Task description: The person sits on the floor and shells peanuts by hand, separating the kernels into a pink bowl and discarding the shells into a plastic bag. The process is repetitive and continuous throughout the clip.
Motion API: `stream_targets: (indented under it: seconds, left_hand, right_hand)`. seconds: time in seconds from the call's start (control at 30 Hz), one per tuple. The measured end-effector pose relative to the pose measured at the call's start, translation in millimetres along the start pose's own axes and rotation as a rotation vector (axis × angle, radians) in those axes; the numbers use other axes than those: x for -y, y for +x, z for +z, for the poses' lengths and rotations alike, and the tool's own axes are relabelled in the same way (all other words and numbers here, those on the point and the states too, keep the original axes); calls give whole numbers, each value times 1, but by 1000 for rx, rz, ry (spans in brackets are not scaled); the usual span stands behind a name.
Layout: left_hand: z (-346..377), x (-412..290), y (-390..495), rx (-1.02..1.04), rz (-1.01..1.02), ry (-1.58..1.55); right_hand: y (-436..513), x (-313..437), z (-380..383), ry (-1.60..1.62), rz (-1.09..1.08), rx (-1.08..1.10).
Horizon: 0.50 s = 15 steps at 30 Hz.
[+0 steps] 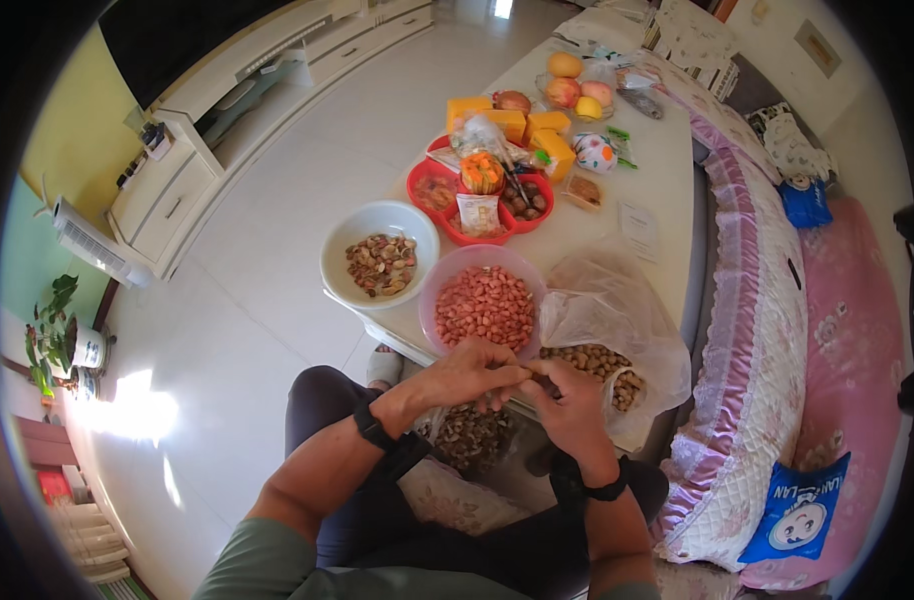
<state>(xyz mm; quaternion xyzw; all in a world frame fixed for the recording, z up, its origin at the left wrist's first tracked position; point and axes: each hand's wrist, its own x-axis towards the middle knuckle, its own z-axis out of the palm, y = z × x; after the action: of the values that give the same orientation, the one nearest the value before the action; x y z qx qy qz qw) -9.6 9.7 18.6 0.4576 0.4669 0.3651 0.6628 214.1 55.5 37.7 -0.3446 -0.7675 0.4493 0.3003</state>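
My left hand (472, 373) and my right hand (571, 401) meet fingertip to fingertip over the near edge of the table. Between them is a small tan peanut (530, 369), mostly hidden by the fingers. Just beyond my left hand stands a pink plastic bowl (426, 309) with shelled, red-skinned peanuts (484, 306). Beside my right hand, unshelled peanuts (588, 361) lie in an open clear plastic bag (614, 300). Below my hands, between my knees, a bag or lined container holds many empty peanut shells (472, 436).
A white basin (335, 259) with nut shells stands at the table's left edge. Behind the pink bowl sits a red compartment snack tray (419, 174). Yellow boxes (553, 150) and fruit (563, 91) are farther back. A quilted sofa (757, 330) runs along the right.
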Motion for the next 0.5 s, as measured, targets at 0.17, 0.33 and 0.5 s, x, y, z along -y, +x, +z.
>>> stream_targets:
  seconds: [0.17, 0.33, 0.5]
  left_hand:
    - [-4, -15, -9, 5, -14, 120]
    - [-4, -17, -14, 19, -123, 97]
    - [-12, -23, -19, 60, -136, 199]
  right_hand:
    - [-6, -3, 10, -216, -147, -89]
    - [-8, -6, 24, -216, -157, -159]
    - [-8, -3, 18, -246, -191, -22]
